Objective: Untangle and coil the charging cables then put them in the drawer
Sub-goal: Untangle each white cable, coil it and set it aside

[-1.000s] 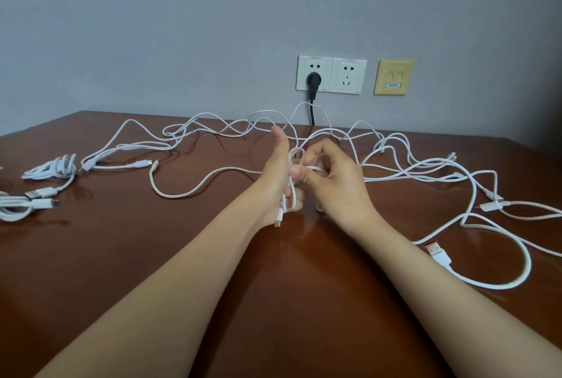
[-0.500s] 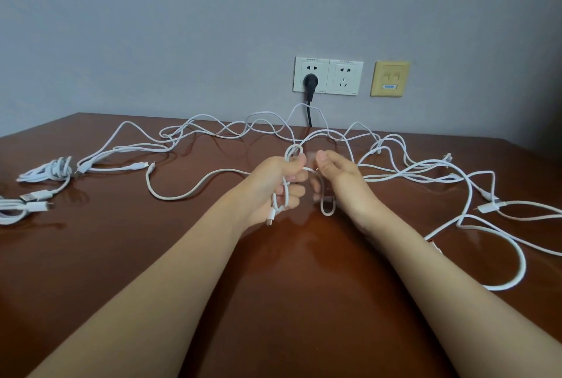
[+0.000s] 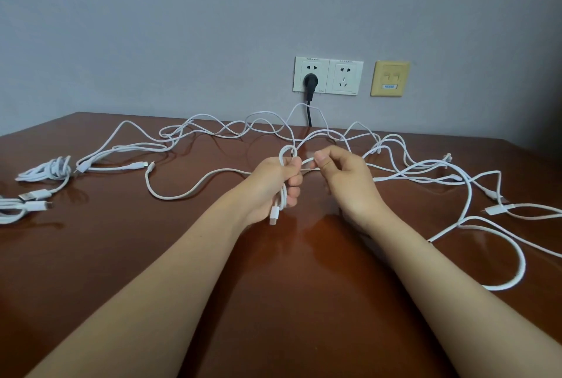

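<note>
Several white charging cables (image 3: 194,189) lie tangled across the brown table (image 3: 152,256). My left hand (image 3: 270,186) is closed around a small coil of one white cable; a loop sticks up above the fist and a white plug (image 3: 274,216) hangs below it. My right hand (image 3: 343,177) pinches the same cable just to the right of the coil, between thumb and forefinger. From there the cable runs into the tangle on the right (image 3: 456,183). No drawer is in view.
Two coiled white cables (image 3: 45,169) with USB plugs lie at the far left edge. On the grey wall sit a double socket (image 3: 328,75) with a black plug (image 3: 310,84) in it and a yellow data socket (image 3: 390,78). A large loop (image 3: 514,268) lies at right.
My left hand closed from an open palm into a fist around the coil. My right hand drew apart to the right along the cable, and the small loop hanging below it is gone.
</note>
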`<move>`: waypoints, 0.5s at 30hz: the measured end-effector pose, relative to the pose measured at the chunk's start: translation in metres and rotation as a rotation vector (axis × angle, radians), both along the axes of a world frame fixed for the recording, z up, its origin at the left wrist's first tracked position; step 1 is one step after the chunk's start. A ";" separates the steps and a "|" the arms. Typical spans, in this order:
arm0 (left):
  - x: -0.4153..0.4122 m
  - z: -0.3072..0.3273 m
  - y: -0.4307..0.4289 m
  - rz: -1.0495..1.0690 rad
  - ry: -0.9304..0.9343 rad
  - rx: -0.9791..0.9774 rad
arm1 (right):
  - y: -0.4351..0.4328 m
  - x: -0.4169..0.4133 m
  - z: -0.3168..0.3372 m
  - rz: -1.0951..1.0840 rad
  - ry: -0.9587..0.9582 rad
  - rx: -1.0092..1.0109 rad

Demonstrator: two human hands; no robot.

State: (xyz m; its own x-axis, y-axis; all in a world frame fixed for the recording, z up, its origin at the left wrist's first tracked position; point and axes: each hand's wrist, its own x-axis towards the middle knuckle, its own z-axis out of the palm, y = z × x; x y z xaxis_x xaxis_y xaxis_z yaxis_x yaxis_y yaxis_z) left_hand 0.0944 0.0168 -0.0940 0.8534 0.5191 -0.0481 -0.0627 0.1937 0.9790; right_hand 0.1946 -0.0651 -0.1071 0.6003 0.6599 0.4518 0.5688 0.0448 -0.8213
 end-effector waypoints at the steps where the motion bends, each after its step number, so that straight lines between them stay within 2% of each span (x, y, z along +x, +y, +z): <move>1: -0.001 0.000 0.001 -0.007 0.005 0.005 | 0.000 0.000 0.000 -0.003 -0.005 0.006; 6: 0.001 0.000 0.000 -0.024 0.058 0.083 | -0.004 -0.003 0.003 -0.050 -0.104 0.021; 10: 0.005 -0.005 -0.005 -0.058 0.151 0.256 | -0.006 -0.005 0.005 -0.105 -0.167 0.040; 15: 0.008 -0.011 -0.010 -0.111 0.137 0.361 | -0.008 -0.003 0.007 -0.183 -0.114 0.071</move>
State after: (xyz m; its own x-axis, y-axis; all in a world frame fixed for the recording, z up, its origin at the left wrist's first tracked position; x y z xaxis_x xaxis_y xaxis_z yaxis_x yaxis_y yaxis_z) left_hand 0.1021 0.0067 -0.1046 0.9036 0.4283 0.0038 0.0747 -0.1664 0.9832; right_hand 0.1920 -0.0729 -0.1001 0.6498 0.5087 0.5648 0.6615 -0.0123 -0.7499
